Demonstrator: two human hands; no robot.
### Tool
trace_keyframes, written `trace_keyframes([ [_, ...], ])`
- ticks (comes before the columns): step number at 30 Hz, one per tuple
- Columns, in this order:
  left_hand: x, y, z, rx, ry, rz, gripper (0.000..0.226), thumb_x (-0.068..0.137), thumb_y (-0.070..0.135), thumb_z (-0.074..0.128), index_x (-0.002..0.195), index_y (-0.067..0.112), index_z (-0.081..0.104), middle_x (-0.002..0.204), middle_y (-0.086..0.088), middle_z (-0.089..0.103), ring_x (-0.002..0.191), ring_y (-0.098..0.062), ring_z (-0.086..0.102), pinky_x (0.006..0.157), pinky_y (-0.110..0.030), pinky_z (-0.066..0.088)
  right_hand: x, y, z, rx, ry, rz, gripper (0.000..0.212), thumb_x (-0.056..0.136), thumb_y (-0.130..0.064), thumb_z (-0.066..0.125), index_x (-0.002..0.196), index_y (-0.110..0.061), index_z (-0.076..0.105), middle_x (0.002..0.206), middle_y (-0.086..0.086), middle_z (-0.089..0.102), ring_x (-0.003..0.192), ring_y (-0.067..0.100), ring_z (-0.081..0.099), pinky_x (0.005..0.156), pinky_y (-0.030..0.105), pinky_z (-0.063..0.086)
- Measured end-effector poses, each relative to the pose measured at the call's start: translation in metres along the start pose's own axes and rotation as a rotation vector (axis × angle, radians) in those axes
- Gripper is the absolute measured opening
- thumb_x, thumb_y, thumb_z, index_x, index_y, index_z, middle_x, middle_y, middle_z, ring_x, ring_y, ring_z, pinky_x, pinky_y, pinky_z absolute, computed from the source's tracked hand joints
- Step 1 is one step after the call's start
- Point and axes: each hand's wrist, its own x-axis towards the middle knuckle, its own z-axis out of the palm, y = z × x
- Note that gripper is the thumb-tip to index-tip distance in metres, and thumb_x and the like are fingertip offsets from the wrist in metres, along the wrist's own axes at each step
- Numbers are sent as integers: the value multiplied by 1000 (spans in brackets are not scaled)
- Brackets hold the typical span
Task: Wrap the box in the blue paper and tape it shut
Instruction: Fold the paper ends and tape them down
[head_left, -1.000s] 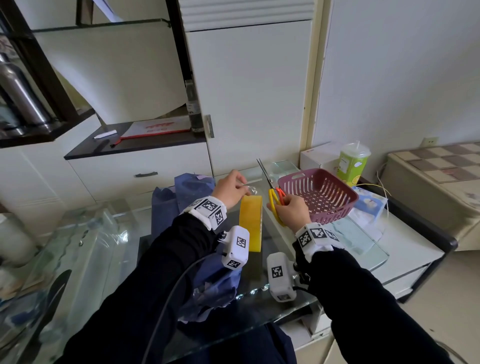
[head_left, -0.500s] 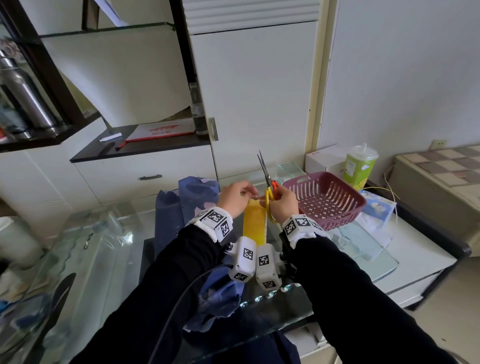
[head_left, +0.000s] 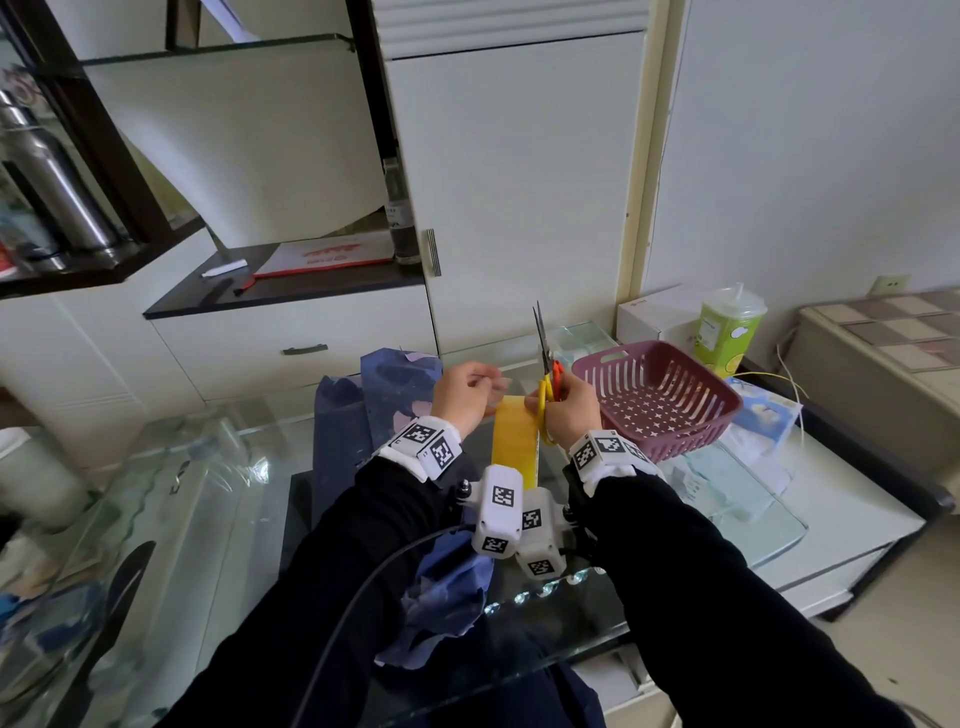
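Blue wrapping paper (head_left: 358, 415) lies on the glass-topped bench (head_left: 208, 493) to the left of my hands. Part of it stands up as a tall folded bundle behind my left wrist, and a crumpled part spills over the near edge under my forearms. Whether the box sits inside that bundle I cannot tell. My left grip (head_left: 465, 397) is raised above the bench, with thumb and fingertips pinched together on the end of a clear strip of tape (head_left: 496, 385). That strip leads across to the top of a wide yellow band of tape (head_left: 514, 441), which stands upright between my two wrists; its lower end is hidden behind the white tracking blocks strapped there. My right grip (head_left: 569, 410) is just beside the yellow band, fingers curled tight through the handles of a pair of yellow-and-orange-handled scissors (head_left: 544, 358). Their steel blades are closed together and point straight up, with the handles touching the band's right edge. To the right of that hand sits a dark pink slotted plastic basket (head_left: 696, 441). A green lidded drink cup (head_left: 727, 332) and a white cardboard box (head_left: 654, 314) stand behind it against the wall, and a pale blue tissue pack (head_left: 763, 410) lies on its far side.
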Motion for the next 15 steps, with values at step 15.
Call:
trace_keyframes([
  [15, -6, 1, -4, -243, -51, -101, 26, 99, 18, 46, 121, 4, 46, 114, -18, 62, 74, -21, 65, 62, -24, 56, 4, 3, -20, 9, 7, 5, 17, 83, -3, 65, 97, 5, 63, 98, 21, 66, 86, 25, 59, 88, 39, 50],
])
